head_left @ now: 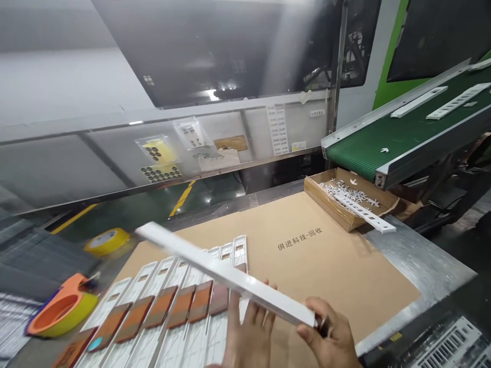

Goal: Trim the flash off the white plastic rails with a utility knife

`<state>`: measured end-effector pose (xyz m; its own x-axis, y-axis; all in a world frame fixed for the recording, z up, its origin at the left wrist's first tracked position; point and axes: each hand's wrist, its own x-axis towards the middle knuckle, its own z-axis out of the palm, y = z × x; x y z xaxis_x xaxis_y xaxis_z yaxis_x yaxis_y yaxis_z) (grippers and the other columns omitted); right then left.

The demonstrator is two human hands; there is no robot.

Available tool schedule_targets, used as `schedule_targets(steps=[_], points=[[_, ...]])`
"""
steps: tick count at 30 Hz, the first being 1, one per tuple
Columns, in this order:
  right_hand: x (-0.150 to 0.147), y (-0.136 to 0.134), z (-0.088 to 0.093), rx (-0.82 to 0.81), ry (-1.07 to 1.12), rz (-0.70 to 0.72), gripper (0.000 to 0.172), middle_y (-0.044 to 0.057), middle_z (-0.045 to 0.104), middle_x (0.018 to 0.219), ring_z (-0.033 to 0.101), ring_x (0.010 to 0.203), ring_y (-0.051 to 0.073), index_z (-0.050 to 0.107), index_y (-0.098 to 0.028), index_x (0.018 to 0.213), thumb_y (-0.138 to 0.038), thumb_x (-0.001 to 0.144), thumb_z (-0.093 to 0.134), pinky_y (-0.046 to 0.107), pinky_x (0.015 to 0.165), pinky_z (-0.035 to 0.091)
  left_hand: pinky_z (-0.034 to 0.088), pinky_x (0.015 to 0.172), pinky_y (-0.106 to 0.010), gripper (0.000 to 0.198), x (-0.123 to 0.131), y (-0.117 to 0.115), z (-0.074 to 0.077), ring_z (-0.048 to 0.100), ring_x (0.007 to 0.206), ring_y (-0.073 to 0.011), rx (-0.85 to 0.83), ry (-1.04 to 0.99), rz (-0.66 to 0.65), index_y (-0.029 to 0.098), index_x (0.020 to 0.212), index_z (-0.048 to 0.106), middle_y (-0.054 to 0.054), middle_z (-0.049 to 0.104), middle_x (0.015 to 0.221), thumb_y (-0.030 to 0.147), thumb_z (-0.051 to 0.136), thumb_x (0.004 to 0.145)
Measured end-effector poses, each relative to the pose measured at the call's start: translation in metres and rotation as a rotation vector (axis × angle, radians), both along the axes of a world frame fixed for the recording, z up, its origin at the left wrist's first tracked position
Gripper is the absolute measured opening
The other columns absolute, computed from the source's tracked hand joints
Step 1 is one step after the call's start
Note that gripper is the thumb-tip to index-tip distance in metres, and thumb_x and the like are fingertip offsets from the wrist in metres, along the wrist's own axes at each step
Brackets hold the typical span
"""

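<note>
a white strip [226,271] is held in the air above the near edge of the tabletop [429,260], slanting from far left to near right. the right hand [330,340] is clamped on its near end. the left hand [249,332] lies flat under it, fingers straight, propping rather than gripping. the work looks mid-carry, with the strip not yet set down. laying it with the row [172,306] would call for swinging it parallel to the others. the row, near left on a cardboard sheet [326,266], has about eight strips, seven with brown patches, though some are hidden. three more ride the belt [383,138] at far right. one lies across the box [330,202] of white scraps. by the left edge are one yellow tape roll [107,240] and one orange dispenser [61,309].
</note>
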<state>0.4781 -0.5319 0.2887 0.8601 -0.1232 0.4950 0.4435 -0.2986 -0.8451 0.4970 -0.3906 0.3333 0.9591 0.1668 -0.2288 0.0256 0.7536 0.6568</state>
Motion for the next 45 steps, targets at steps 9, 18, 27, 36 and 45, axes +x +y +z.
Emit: schedule_targets(steps=[9, 18, 27, 36, 45], points=[[-0.029, -0.009, 0.009, 0.197, 0.431, 0.327, 0.044, -0.003, 0.051, 0.074, 0.047, 0.043, 0.008, 0.05, -0.024, 0.107, -0.058, 0.099, 0.024, 0.017, 0.035, 0.039, 0.032, 0.043, -0.014, 0.045, 0.024, -0.016, 0.0, 0.038, 0.053, -0.0033, 0.086, 0.048, 0.193, 0.022, 0.1, 0.054, 0.006, 0.044, 0.072, 0.032, 0.08, 0.066], [-0.034, -0.017, 0.014, -0.424, 0.278, 0.4, 0.036, 0.0, 0.063, 0.081, 0.063, 0.068, 0.012, 0.057, -0.027, 0.104, -0.042, 0.103, 0.025, 0.019, 0.061, 0.047, 0.034, 0.044, -0.014, 0.046, 0.023, -0.007, -0.003, 0.037, 0.052, -0.0036, 0.129, 0.025, 0.147, 0.021, 0.106, 0.055, 0.006, 0.045, 0.072, 0.031, 0.078, 0.068], [-0.034, -0.008, 0.011, -0.592, 0.281, 0.175, 0.044, -0.006, 0.052, 0.053, 0.051, 0.043, 0.011, 0.042, -0.024, 0.069, -0.043, 0.104, 0.023, 0.021, 0.044, 0.031, 0.034, 0.044, -0.014, 0.042, 0.016, -0.011, 0.002, 0.04, 0.049, -0.0035, 0.134, 0.012, 0.1, 0.024, 0.106, 0.053, 0.007, 0.048, 0.069, 0.029, 0.076, 0.071], [-0.034, -0.008, 0.01, -0.642, 0.315, 0.22, 0.037, -0.007, 0.054, 0.055, 0.053, 0.044, 0.011, 0.041, -0.025, 0.072, -0.037, 0.104, 0.026, 0.022, 0.045, 0.03, 0.044, 0.058, -0.022, 0.044, 0.014, -0.016, 0.008, 0.057, 0.068, -0.0121, 0.181, 0.032, 0.089, 0.024, 0.112, 0.055, 0.003, 0.051, 0.073, 0.031, 0.073, 0.072], [-0.034, -0.01, 0.012, -0.679, 0.321, 0.234, 0.039, -0.008, 0.053, 0.052, 0.053, 0.042, 0.011, 0.042, -0.025, 0.072, -0.037, 0.105, 0.024, 0.023, 0.044, 0.029, 0.05, 0.068, -0.025, 0.054, 0.014, -0.018, 0.006, 0.061, 0.075, -0.014, 0.195, 0.047, 0.102, 0.025, 0.119, 0.053, 0.003, 0.055, 0.076, 0.032, 0.075, 0.07]])
